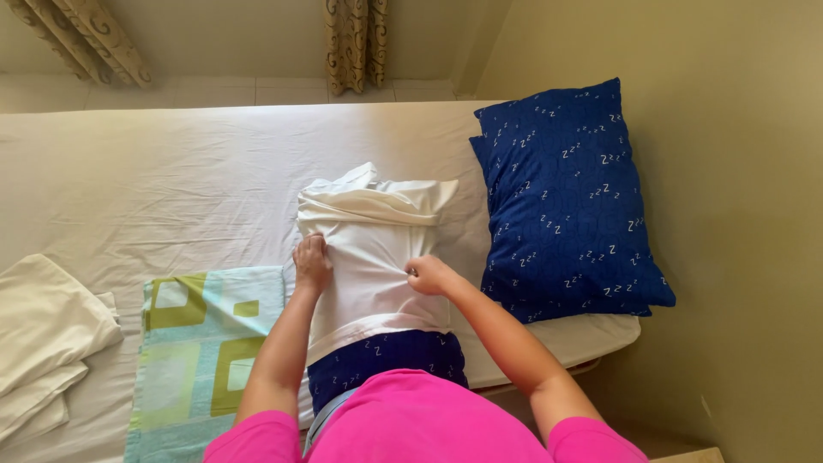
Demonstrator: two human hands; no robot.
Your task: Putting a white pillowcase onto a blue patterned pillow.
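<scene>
Both hands are on the white pillowcase (377,257) right now, and it is only part of the way along the blue pillow (386,364) inside it. The left hand (312,261) is clenched on the cloth at the case's left edge; the right hand (429,274) is pinched shut on a tuck of fabric at its right edge, knuckles up. Each sits at much the same height on the case, so neither is clearly nearer the work.

The relation that matters: the pillow's long axis runs straight away from the person, from the pink shirt (420,424) towards the far side of the bed. The open mouth of the case lies on the near side of both grips, towards the body, and below it a band of dark blue pillow with small white marks shows uncovered. Beyond the hands, the case's far end is bunched into loose folds (slack cloth, not filled out).

The case looks like thin, smooth cotton, creasing sharply where the fingers gather it. The pillow beneath is soft and plump.

Just right of the pillowcase lies a second blue pillow (566,201) in the same print, tilted a little. Left of the case, touching its edge, is a folded cloth with green and pale blue squares (201,351); further left again, a stack of folded cream linen (43,334). All rest on the wrinkled white bedsheet (171,180).
</scene>
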